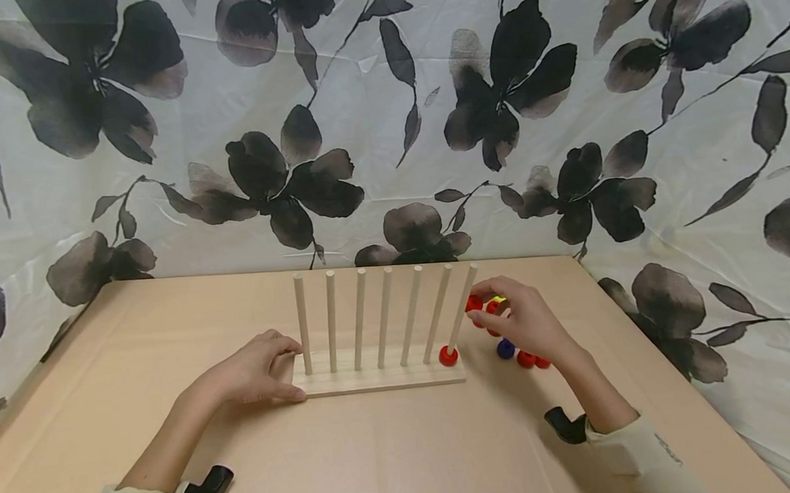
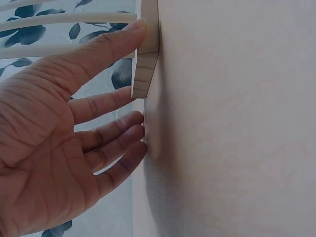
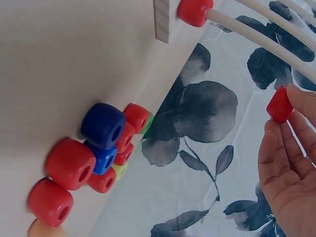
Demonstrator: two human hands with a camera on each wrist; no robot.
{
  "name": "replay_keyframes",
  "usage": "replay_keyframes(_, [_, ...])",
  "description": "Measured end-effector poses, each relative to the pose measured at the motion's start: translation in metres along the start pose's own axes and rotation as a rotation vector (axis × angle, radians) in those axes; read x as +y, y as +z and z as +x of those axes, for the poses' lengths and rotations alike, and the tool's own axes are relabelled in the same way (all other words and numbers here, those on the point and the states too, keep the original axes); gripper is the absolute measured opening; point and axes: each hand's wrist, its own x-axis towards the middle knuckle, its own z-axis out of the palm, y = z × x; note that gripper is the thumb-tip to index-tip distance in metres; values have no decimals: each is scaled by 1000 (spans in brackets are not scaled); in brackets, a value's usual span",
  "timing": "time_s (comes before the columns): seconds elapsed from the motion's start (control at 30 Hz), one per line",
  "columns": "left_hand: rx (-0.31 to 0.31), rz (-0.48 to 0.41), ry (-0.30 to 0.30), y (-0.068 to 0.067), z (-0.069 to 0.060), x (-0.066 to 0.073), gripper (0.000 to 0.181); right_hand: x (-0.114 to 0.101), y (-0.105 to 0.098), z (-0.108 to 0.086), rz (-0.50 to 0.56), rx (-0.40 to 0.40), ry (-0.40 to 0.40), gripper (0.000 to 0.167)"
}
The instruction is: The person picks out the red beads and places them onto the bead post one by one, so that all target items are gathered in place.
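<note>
Right hand (image 1: 529, 319) is pinching a red bead (image 3: 280, 104) between thumb and fingers near the rightmost peg (image 1: 458, 325), left hand (image 1: 254, 370) is gripping the wooden base (image 1: 378, 379) by thumb and forefinger; poor hole alignment is possibly risking a glancing drop off that peg.

on the desk (image 1: 398, 463), a base (image 1: 378, 379) carries seven pegs (image 1: 384, 317) in a row from left to right. a threaded bead (image 1: 448, 356) sits at the foot of the rightmost peg (image 1: 462, 311). the left hand (image 1: 245, 373) holds the base's left end; the right hand (image 1: 525, 321) holds another bead (image 3: 280, 104) beside the rightmost peg. loose beads (image 3: 70, 164) lie clustered right of the base. a cloth (image 1: 385, 123) hangs behind the desk.
</note>
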Motion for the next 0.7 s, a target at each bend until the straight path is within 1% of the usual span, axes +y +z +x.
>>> replay_keyframes(0.07, [-1,-1,-3,0,-1,1,69,-2,-1,0,-15,10,-8,32])
replay_keyframes(0.13, [-1,3,5,-1,-1,1,70,-4,-3,0,-17,16,-11,32])
replay_keyframes(0.37, [-2,-5,-6,-1,-1,1,70,-8,-7,1,-13,43,-39,32])
replay_keyframes(0.43, [0,0,3,-1,0,1,69,-8,-8,1,-14,52,-43,33])
replay_keyframes(0.57, [2,10,5,0,0,0,69,-10,-9,0,-17,66,-28,34])
replay_keyframes(0.67, [3,14,-4,-1,1,1,69,-11,-10,-1,-11,76,-6,34])
replay_keyframes(0.7, [3,19,2,-1,0,1,69,-11,-11,-1,-9,79,1,34])
